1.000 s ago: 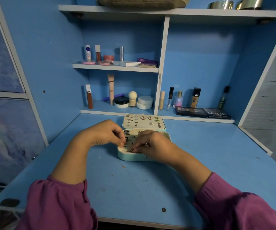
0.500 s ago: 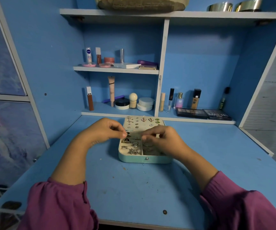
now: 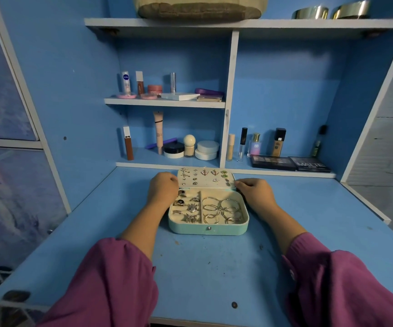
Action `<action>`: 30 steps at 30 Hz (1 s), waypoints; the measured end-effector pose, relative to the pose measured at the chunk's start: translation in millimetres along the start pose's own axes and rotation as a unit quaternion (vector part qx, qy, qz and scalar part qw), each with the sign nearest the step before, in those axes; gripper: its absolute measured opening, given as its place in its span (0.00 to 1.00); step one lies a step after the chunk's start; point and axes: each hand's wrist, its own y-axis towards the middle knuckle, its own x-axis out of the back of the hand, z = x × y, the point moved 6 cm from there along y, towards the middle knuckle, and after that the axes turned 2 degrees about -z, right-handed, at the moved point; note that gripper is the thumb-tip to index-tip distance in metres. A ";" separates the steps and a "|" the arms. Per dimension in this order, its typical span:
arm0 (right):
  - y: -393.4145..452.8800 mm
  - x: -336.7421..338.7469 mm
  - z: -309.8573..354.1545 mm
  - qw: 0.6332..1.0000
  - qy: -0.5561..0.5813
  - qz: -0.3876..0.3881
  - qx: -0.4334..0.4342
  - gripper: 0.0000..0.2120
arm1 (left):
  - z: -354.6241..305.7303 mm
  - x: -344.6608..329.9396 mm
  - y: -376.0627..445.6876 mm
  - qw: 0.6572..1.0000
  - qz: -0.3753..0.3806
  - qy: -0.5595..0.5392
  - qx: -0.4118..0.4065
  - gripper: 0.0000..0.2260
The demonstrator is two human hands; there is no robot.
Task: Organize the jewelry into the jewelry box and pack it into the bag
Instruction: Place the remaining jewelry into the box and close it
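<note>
Two hands grip one lid (one box, two compartments).

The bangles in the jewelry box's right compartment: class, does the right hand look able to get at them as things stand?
Probably yes. The jewelry box lies open, its lid tipped back, and nothing covers the bangles. The right hand sits at the lid's right corner, just beside that compartment.
</note>
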 end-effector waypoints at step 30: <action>10.9 27.6 -19.7 0.998 0.019 -0.038 -0.054 0.08 | -22.5 -44.5 13.3 0.991 0.070 -0.109 0.022 0.15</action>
